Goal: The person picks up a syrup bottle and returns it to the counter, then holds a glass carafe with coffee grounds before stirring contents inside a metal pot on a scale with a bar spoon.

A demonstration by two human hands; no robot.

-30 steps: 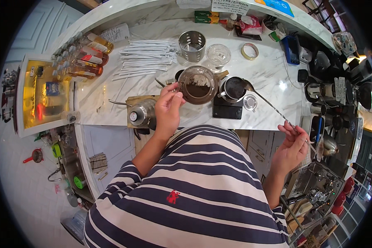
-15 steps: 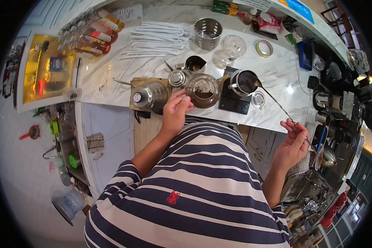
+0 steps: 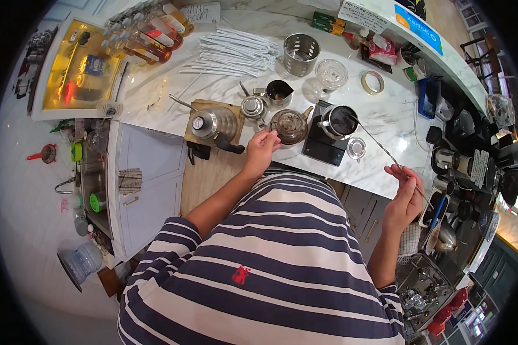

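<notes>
Marble counter, cluttered. Right hand pinched on long metal stirrer, tip over steel pitcher on black scale. Left hand fingers curled, pinching at glass dripper rim. Risk judged: stirrer sweep tipping pitcher. Blue sign and white card at far edge; green boxes beside.

Navy-and-white stripes over pale marble

The shirt is striped navy and white, with a small red mark; the counter is white marble veined grey — the kettle silver, the scale black, the tray yellow, the straws white.
</notes>
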